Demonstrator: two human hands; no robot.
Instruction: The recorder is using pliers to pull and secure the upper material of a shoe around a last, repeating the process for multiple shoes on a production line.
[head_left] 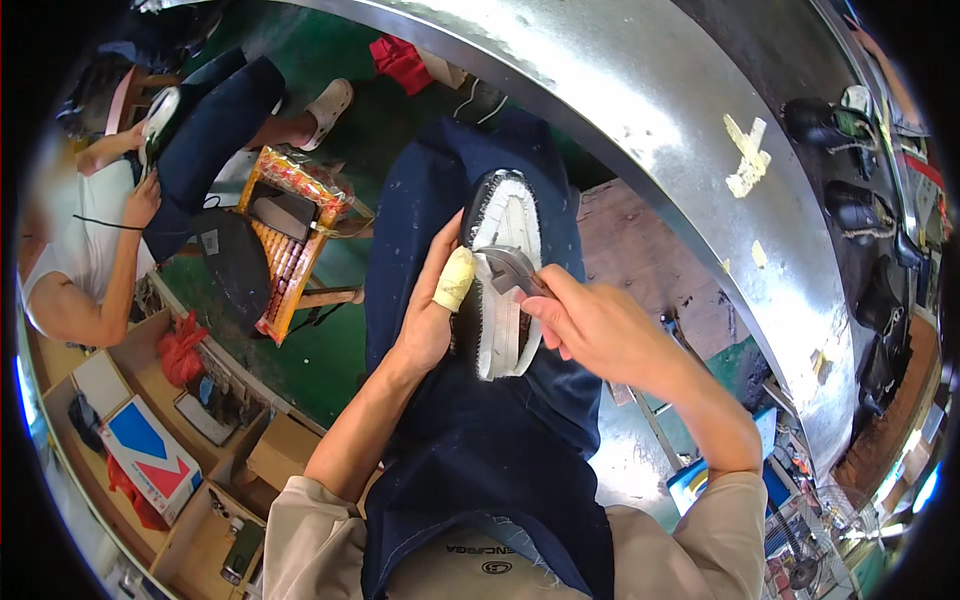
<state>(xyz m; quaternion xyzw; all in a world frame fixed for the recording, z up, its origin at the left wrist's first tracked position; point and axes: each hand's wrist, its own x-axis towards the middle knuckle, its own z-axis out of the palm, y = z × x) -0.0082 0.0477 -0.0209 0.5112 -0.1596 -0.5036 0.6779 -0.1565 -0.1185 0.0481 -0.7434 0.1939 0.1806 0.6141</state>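
Note:
An upturned shoe (500, 345) lies along my lap, its underside showing a pale strip and a frayed whitish edge around a dark upper. My left hand (430, 315) is wrapped round the shoe's left side, with yellow tape (455, 279) on the thumb. Closed round the handles of metal pincers (510, 266), my right hand (598, 322) holds their jaws against the middle of the sole. Whether the jaws grip anything is too small to tell. A dark blue apron (480, 450) covers my legs beneath the shoe.
A curved metal tabletop (640, 75) arcs past my right, with black shoes (855, 208) beyond it. To the left stand a small slatted stool (283, 262) and wooden drawers (190, 480) holding boxes. Another person (95, 235) sits at the far left, handling a shoe.

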